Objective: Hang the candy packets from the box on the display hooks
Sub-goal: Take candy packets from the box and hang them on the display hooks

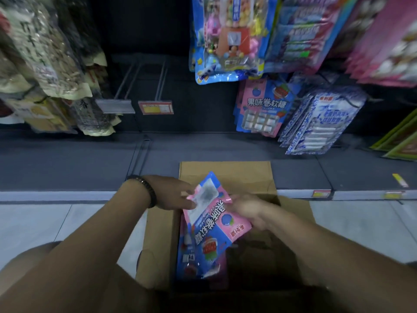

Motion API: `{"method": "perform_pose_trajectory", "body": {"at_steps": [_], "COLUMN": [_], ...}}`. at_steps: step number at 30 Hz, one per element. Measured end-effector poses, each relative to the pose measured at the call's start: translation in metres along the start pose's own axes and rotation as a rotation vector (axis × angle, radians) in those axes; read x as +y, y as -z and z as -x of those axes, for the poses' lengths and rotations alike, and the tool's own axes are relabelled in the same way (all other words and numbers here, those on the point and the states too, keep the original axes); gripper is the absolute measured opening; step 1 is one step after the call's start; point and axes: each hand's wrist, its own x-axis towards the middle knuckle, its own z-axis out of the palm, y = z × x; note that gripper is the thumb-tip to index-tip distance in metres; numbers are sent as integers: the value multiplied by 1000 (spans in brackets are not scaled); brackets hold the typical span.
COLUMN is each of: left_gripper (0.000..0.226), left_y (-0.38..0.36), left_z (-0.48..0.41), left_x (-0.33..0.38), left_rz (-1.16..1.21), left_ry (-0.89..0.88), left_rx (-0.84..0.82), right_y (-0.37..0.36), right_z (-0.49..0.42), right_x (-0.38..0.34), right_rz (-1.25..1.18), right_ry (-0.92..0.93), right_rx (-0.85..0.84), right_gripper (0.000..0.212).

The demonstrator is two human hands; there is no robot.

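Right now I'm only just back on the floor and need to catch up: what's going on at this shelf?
A person holds one pink-and-blue candy packet in both hands, the left hand at its top corner and the right hand on its right edge, above the open cardboard box. The box holds more packets. On the display, matching packets already hang to the right, and two bare hooks stick out further left. This packet is not yet hung.

Candy packets (196, 264) in box (158, 233), below display hooks (163, 80).

Head-worn view, down onto box (225, 175)
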Motion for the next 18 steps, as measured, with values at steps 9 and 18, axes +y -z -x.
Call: {"method": "perform_pose_trajectory", "body": {"at_steps": [9, 18], "left_gripper": [28, 4], "left_y": [7, 9], "left_z": [14, -10], "left_x": [22, 58], "left_rz": [637, 1026], "left_ry": [-100, -135], "left_rx": [320, 627], "right_y": [71, 66], "right_z": [90, 86], "right_x": [-50, -32], "right_rz": [-275, 147], "right_ry": [240, 578], "right_rx": [-100, 336], "right_gripper": [29, 23]}}
